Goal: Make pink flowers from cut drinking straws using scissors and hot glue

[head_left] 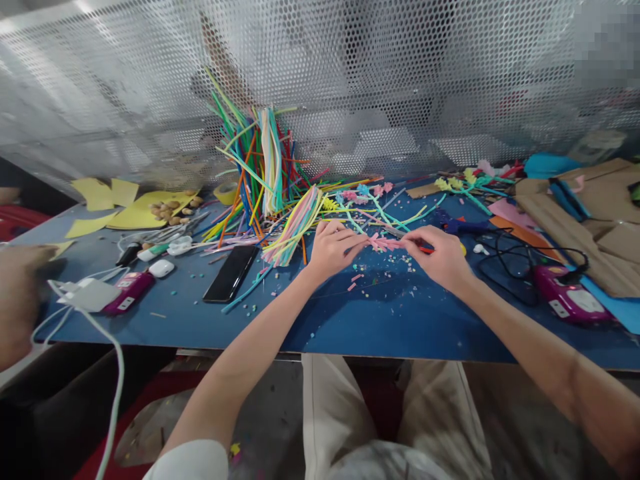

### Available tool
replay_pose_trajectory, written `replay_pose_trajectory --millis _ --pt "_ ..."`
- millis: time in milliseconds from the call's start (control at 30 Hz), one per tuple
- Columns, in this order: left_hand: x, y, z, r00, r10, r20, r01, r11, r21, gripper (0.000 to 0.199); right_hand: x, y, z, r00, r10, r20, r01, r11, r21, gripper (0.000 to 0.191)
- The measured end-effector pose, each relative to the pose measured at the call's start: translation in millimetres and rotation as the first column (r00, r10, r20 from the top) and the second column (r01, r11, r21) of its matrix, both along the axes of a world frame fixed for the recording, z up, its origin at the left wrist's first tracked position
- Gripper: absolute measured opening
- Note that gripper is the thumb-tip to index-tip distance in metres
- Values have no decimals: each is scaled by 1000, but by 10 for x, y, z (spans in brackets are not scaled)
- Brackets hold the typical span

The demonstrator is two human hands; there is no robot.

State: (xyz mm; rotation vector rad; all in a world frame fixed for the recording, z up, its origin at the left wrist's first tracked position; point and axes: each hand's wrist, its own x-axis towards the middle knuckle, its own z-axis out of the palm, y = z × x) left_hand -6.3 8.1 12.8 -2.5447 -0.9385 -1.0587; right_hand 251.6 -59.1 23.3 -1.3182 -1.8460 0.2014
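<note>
Just above the blue table, a pink fuzzy pipe cleaner piece (384,244) with short tufts stretches between my two hands. My left hand (334,252) pinches its left end between thumb and fingers. At the other end, the fingertips of my right hand (441,255) are closed on it. Something with a red and black handle shows at my right palm, partly hidden by the fingers. Small pastel clippings lie on the table beneath. Left of my left hand is a bundle of pastel pipe cleaners (295,230).
Many coloured pipe cleaners (247,173) stand against the perforated metal screen (350,80). A black phone (231,274) and a purple power bank (131,292) lie left; another purple power bank (570,295) with black cable lies right. Another person's blurred arm (20,293) is at far left.
</note>
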Motion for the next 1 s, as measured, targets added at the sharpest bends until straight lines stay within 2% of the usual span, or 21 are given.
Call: replay_pose_trajectory --millis 167,400,633,1000 --pt "18 -6 12 995 74 64 -74 997 -1 22 17 -6 0 991 -79 -107 79 997 -6 27" --pt "34 -14 7 994 88 67 -89 996 4 22 9 16 -81 990 -38 -139 30 998 -61 26" --pt "45 -4 -18 994 69 86 -67 998 -18 24 -10 14 -81 993 -83 -86 79 996 -43 29" --pt "57 -17 -15 995 73 72 -74 997 14 22 -24 4 -31 995 -77 -58 74 996 -43 27"
